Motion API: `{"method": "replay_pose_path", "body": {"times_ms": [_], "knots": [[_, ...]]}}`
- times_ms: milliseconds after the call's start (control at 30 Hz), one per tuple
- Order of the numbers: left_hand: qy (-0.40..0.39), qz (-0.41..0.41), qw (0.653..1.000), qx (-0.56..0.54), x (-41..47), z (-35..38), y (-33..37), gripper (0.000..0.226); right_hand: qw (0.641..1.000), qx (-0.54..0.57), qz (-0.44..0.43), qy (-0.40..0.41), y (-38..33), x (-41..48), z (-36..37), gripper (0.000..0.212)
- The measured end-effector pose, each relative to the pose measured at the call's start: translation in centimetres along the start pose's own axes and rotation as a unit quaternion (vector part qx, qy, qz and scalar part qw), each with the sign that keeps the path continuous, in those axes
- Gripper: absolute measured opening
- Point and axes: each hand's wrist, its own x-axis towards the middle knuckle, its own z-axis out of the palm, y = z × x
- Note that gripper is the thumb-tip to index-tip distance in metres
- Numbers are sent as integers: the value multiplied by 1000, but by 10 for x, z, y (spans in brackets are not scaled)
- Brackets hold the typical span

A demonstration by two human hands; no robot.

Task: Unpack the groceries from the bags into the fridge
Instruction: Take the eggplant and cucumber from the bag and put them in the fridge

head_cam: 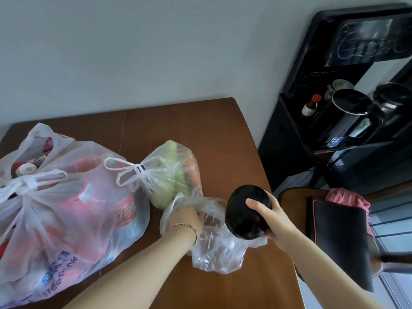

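Head: left hand (186, 219) inside clear bag (215, 253)

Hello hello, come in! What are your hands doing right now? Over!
Right hand grips dark round item. Left hand inside clear bag. Tied green-produce bag close behind.

Both bare arms reach in from the bottom of the frame. The left forearm (133, 264) runs up from lower left toward the centre, with a thin bracelet (189, 227) at the wrist and the back of the left hand (186, 218) facing up. Its fingers push into a clear plastic bag (214, 248), which hides them, so their grip can't be made out. The right forearm (323, 264) angles in from lower right. The right hand (273, 216), right of centre, grips a dark round object (242, 216) with the thumb laid across it. The hands are close but apart.
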Motion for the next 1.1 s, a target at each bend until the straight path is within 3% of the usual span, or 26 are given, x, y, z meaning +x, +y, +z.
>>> {"method": "replay_pose_path", "body": {"times_ms": [133, 233, 333, 400, 533, 667, 733, 867, 933, 1033, 1100], "knots": [[-38, -72, 997, -6, 3, 14, 1, 44, 1000, -14, -8, 2, 2, 0, 5, 75], [-40, -87, 995, 1, 0, 24, -1, 66, 1000, -19, -18, 4, 4, -2, 10, 78], [-10, -25, 999, -22, -15, 23, -5, 77, 998, -20, -44, 27, 6, -4, 15, 83], [25, 31, 996, -78, -29, 16, -8, 64, 998, -17, -49, 45, 7, -5, 18, 84], [4, 101, 992, -76, -55, -15, -28, 44, 996, -24, -54, 70, 8, -8, 27, 86], [-8, 133, 978, -162, -67, -50, -50, 87, 994, -33, -58, 82, 8, -18, 39, 87], [15, 121, 971, -205, -70, -63, -59, 71, 993, -39, -68, 94, 7, -27, 46, 86], [57, 155, 985, -50, -74, -75, -74, 58, 989, -14, -94, 116, 0, -52, 65, 83], [73, 168, 980, -74, -76, -78, -78, 61, 986, -6, -112, 125, -4, -67, 75, 83], [-60, 119, 950, -281, -74, -92, -84, 68, 977, -11, -143, 157, -9, -90, 91, 85], [-137, 121, 924, -337, -70, -100, -89, 59, 971, -3, -154, 182, -13, -107, 103, 83]]}}
